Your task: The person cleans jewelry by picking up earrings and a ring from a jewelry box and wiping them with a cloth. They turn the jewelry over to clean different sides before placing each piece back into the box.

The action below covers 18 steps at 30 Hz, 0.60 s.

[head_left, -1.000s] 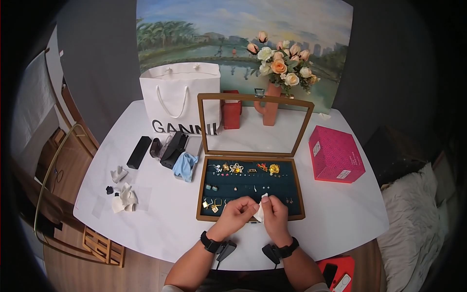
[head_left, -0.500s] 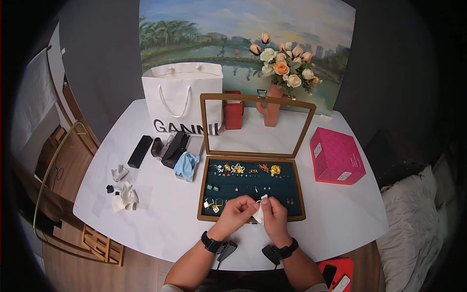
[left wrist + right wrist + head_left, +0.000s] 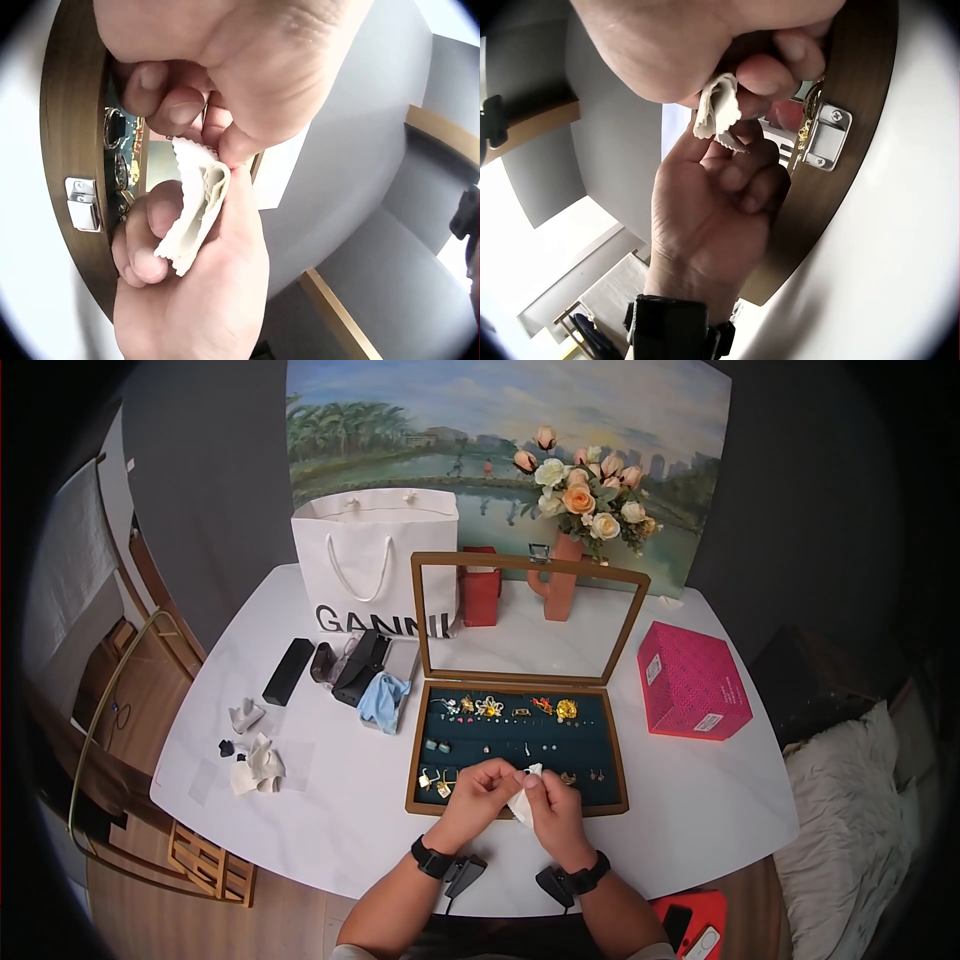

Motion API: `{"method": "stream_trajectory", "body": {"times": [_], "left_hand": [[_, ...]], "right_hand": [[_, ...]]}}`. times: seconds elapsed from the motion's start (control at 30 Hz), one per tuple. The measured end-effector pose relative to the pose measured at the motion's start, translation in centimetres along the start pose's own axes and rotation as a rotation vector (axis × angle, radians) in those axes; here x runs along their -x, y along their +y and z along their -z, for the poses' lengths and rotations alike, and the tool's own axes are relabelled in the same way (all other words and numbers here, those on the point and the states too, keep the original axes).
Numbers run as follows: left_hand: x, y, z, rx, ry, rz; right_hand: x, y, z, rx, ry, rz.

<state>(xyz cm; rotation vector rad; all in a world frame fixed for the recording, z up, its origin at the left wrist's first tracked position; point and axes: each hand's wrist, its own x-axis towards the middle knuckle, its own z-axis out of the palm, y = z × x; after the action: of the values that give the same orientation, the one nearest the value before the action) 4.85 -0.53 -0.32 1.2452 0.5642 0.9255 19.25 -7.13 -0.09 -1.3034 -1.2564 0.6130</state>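
Both hands meet over the front of a wooden jewelry box (image 3: 413, 755), pinching a small white cloth with zigzag edges (image 3: 521, 809). My left hand (image 3: 472, 800) has its thumb and finger at the cloth's upper end. The right hand (image 3: 557, 817) holds the folded cloth (image 3: 196, 206) between thumb and curled fingers. In the right wrist view the cloth (image 3: 720, 109) bunches between the fingertips; I cannot tell whether a small piece of jewelry is inside. Rows of earrings, rings and brooches (image 3: 488, 706) lie on dark green lining, and the glass lid (image 3: 530, 567) stands raised.
Left of the box lie a blue cloth (image 3: 382, 703), a black case (image 3: 360, 668), a long black box (image 3: 288, 672) and crumpled cream cloths (image 3: 258, 766). A white paper bag (image 3: 375, 565) and a flower vase (image 3: 560, 585) stand behind. A pink box (image 3: 693, 680) sits right.
Both hands have shifted slightly left with the cloth. The right hand has turned, and more jewelry shows to its right. The cloth now hangs lower between the hands.
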Motion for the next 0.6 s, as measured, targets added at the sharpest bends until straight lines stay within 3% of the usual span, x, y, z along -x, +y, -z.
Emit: {"method": "stream_trajectory", "body": {"times": [0.17, 0.37, 0.6], "left_hand": [[0.1, -0.3, 0.3, -0.029, -0.059, 0.066], [0.1, 0.0, 0.2, -0.013, -0.021, 0.019], [-0.1, -0.8, 0.5, -0.043, -0.079, 0.063]], "right_hand": [[-0.2, 0.4, 0.4, 0.018, 0.117, 0.015], [0.1, 0.3, 0.0, 0.0, 0.01, -0.026], [-0.3, 0.5, 0.3, 0.015, 0.113, 0.051]]}}
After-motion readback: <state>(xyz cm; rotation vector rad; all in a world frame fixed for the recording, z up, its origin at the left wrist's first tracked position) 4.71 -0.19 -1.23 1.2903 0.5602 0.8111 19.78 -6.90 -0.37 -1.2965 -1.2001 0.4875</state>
